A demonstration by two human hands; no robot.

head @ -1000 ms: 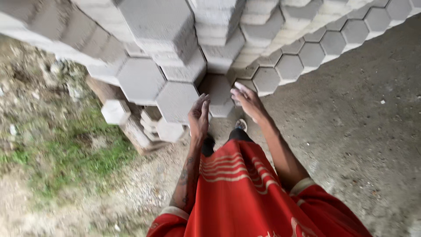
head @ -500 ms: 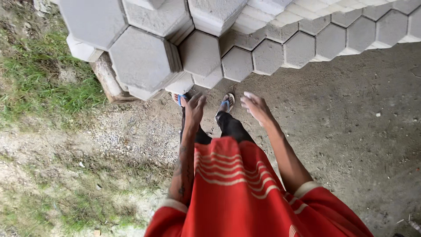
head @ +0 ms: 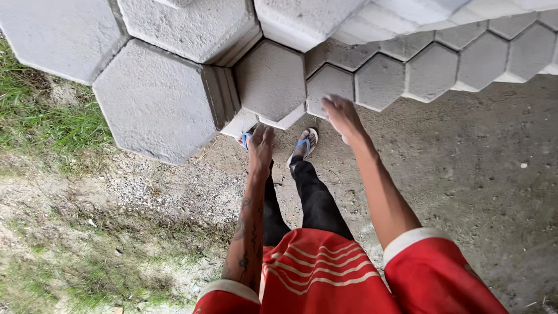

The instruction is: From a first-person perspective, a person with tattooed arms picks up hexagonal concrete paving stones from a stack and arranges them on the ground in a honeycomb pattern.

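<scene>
Left hand (head: 261,141) hanging loose, fingers half curled, holding nothing, just below the lower edge of the hexagonal paver stack (head: 271,78). Right hand (head: 342,114) open, fingers spread, empty, at the foot of the pavers; contact cannot be told. Stack on bare ground (head: 465,168), grass (head: 52,122) at its left end.

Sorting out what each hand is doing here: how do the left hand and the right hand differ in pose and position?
The left hand hangs low with its fingers pointing down, just under the nearest hexagonal concrete block; the right hand is raised higher and reaches forward toward the row of smaller-looking hexagonal blocks. The left forearm carries tattoos; the right forearm looks bare. Both hands are bare, hold nothing, and come out of red sleeves.
</scene>
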